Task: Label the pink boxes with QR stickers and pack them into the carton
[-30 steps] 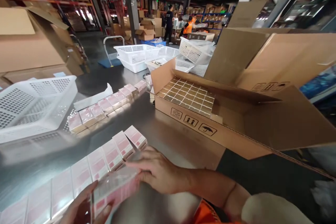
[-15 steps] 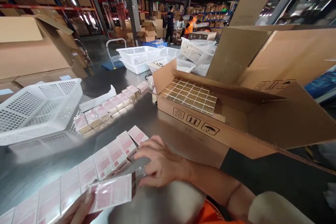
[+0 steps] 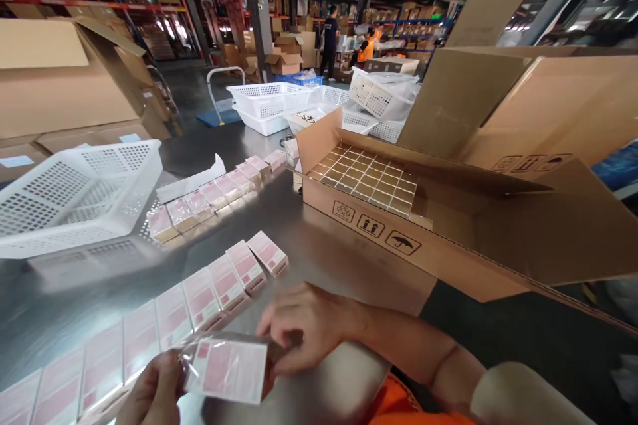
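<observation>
A small pink-and-white box point(image 3: 232, 370) in a clear plastic wrapper is held low at the front, over the table. My left hand point(image 3: 154, 388) pinches its left end between thumb and fingers. At the other end my right hand point(image 3: 306, 329), slightly blurred, curls its fingers closed on the loose clear wrapper. Just behind, a row of similar pink-and-white boxes point(image 3: 172, 315) runs diagonally across the metal table point(image 3: 279, 212). The boxes at its far right end sit slightly askew. A second row of such boxes point(image 3: 214, 192) lies farther back, some under shiny film.
An open carton point(image 3: 369, 229) at the right holds a white grid divider point(image 3: 371, 176) in its left part. A white perforated basket point(image 3: 80, 199) stands at left, and more baskets point(image 3: 272, 103) at the back. Large cartons point(image 3: 64, 80) flank the table. Two people stand far off.
My right hand has come down and closer to the held box's right end. The held box has moved slightly right with my left hand. The camera view has shifted slightly.
</observation>
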Demonstrator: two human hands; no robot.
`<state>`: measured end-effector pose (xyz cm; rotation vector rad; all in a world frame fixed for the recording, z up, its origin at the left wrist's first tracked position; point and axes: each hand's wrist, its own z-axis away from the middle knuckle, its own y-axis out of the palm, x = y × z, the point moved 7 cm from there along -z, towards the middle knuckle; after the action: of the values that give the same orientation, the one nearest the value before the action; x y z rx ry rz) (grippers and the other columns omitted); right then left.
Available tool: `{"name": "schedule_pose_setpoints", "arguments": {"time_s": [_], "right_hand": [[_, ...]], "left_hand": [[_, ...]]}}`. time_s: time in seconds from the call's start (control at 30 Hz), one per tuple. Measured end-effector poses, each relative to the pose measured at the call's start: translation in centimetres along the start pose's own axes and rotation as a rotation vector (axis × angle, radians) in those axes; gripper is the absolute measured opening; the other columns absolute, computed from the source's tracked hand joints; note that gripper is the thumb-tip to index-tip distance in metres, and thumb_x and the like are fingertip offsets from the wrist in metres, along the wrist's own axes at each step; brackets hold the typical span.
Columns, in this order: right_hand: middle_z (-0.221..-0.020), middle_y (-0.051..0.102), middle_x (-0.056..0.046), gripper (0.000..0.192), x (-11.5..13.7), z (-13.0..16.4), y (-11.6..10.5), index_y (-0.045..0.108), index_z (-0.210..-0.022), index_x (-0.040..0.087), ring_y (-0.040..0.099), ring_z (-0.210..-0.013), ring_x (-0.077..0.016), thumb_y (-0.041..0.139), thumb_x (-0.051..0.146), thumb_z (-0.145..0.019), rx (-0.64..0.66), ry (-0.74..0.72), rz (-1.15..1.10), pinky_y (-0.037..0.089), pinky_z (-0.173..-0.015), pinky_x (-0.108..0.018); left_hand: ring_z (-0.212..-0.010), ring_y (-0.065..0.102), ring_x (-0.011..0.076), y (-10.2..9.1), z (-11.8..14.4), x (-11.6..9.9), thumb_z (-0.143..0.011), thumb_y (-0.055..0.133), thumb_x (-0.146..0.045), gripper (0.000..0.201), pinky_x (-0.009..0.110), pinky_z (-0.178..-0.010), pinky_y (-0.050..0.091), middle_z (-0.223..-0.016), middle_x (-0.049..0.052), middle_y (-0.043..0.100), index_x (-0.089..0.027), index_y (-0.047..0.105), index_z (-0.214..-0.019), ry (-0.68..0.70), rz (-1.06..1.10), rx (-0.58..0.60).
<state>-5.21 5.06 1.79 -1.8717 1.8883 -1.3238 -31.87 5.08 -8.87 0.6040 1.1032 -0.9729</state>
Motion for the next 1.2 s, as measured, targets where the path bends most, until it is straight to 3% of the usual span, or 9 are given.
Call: {"name": "schedule_pose_setpoints", "arguments": {"time_s": [0.1, 0.2, 0.3, 0.4, 0.67, 0.77, 0.87, 1.03, 1.2], "right_hand": [[-0.140, 0.057, -0.011, 0.025, 0.9, 0.1, -0.3, 0.064, -0.110, 0.018, 0.062, -0.116, -0.0135, 0.063, 0.035, -0.092, 0.064, 0.063, 0.176, 0.053, -0.079, -0.020], [-0.147, 0.050, -0.011, 0.036, 2.3, -0.3, -1.0, 0.063, -0.126, 0.022, 0.053, -0.130, -0.0180, 0.054, 0.015, -0.092, 0.020, -0.039, 0.234, 0.052, -0.097, -0.029], [-0.132, 0.058, -0.017, 0.034, 2.2, -0.7, -1.7, 0.066, -0.123, 0.016, 0.050, -0.131, -0.0240, 0.057, 0.011, -0.091, -0.048, -0.084, 0.128, 0.045, -0.109, -0.042], [-0.120, 0.064, -0.014, 0.025, 1.2, -0.9, -2.7, 0.068, -0.120, 0.018, 0.056, -0.120, -0.0218, 0.061, 0.019, -0.096, -0.080, -0.085, -0.022, 0.049, -0.103, -0.040], [-0.117, 0.064, -0.009, 0.040, -0.9, -0.9, -3.7, 0.063, -0.127, 0.025, 0.060, -0.117, -0.0207, 0.075, 0.033, -0.089, -0.193, 0.031, -0.352, 0.050, -0.102, -0.041], [-0.123, 0.053, -0.012, 0.026, 0.3, -1.0, -1.7, 0.067, -0.120, 0.021, 0.055, -0.124, -0.0207, 0.065, 0.024, -0.095, -0.086, -0.012, -0.228, 0.053, -0.099, -0.036], [-0.123, 0.050, -0.013, 0.022, 0.6, -0.8, -1.2, 0.067, -0.115, 0.018, 0.055, -0.123, -0.0204, 0.065, 0.018, -0.092, -0.189, -0.001, -0.097, 0.056, -0.094, -0.032], [-0.114, 0.055, -0.011, 0.036, 0.4, -0.6, -1.3, 0.070, -0.103, 0.019, 0.062, -0.111, -0.0204, 0.085, 0.039, -0.076, -0.372, 0.045, -0.068, 0.056, -0.093, -0.033], [-0.109, 0.060, -0.008, 0.047, -1.6, -0.1, -2.4, 0.068, -0.091, 0.021, 0.063, -0.099, -0.0207, 0.089, 0.054, -0.065, -0.475, 0.284, -0.195, 0.054, -0.087, -0.035]], "left_hand": [[-0.056, 0.059, 0.0101, 0.6, 1.0, -0.6, -0.039, 0.089, -0.062, 0.061, 0.015, -0.051, 0.050, -0.060, -0.005, 0.064, -0.019, 0.063, -0.075, -0.124, 0.105, -0.037], [-0.047, 0.049, 0.0077, 1.8, 2.0, -2.0, -0.034, 0.091, -0.054, 0.061, 0.017, -0.043, 0.045, -0.054, -0.008, 0.056, -0.019, 0.059, -0.071, -0.120, 0.194, -0.028], [-0.045, 0.044, 0.0077, 3.6, 2.7, -2.4, -0.036, 0.093, -0.049, 0.058, 0.020, -0.039, 0.039, -0.053, -0.006, 0.053, -0.017, 0.058, -0.070, -0.157, 0.251, 0.085], [-0.043, 0.042, 0.0075, 4.6, 3.8, -2.6, -0.042, 0.093, -0.050, 0.055, 0.020, -0.036, 0.034, -0.053, -0.005, 0.052, -0.016, 0.057, -0.067, -0.179, 0.283, 0.170], [-0.043, 0.035, 0.0057, 3.4, 5.0, -4.0, -0.053, 0.092, -0.054, 0.058, 0.018, -0.038, 0.033, -0.049, -0.009, 0.039, -0.019, 0.046, -0.060, -0.112, 0.360, 0.104], [-0.053, 0.048, 0.0087, 4.2, 4.9, -4.4, -0.043, 0.096, -0.053, 0.061, 0.020, -0.048, 0.042, -0.059, -0.005, 0.052, -0.018, 0.054, -0.069, -0.131, 0.364, 0.259], [-0.073, 0.063, 0.0165, 4.9, 5.1, -4.9, -0.041, 0.099, -0.041, 0.062, 0.027, -0.067, 0.051, -0.080, 0.002, 0.067, -0.017, 0.060, -0.083, -0.074, 0.321, 0.362], [-0.065, 0.055, 0.0126, 3.2, 5.8, -5.1, -0.059, 0.088, -0.056, 0.058, 0.023, -0.065, 0.042, -0.065, -0.003, 0.060, -0.020, 0.043, -0.065, 0.164, 0.054, 0.111], [-0.060, 0.054, 0.0145, -0.1, 6.3, -6.8, -0.077, 0.072, -0.056, 0.045, 0.027, -0.063, 0.039, -0.061, -0.005, 0.054, -0.022, 0.043, -0.068, 0.352, -0.269, -0.251]]}}
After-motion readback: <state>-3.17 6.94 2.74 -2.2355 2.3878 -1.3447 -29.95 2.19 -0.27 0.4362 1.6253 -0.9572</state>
